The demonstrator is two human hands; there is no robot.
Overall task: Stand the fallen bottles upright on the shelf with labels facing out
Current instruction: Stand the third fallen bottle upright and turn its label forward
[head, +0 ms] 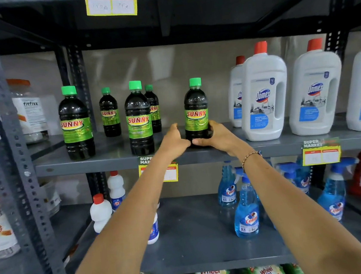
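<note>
A dark Sunny bottle (196,110) with a green cap stands upright on the grey middle shelf (101,162), label facing out. My right hand (216,136) wraps its base from the right. My left hand (175,140) touches the base from the left, fingers curled. Further left, two more Sunny bottles (138,119) (75,124) stand upright at the front, labels out. Two smaller-looking ones (109,112) (154,108) stand behind them.
White Domex jugs (262,96) with red caps line the right of the same shelf. Blue Colin spray bottles (245,210) and small white bottles (100,211) stand on the shelf below. Yellow price tags (320,151) hang on shelf edges. A perforated steel upright (7,143) stands at left.
</note>
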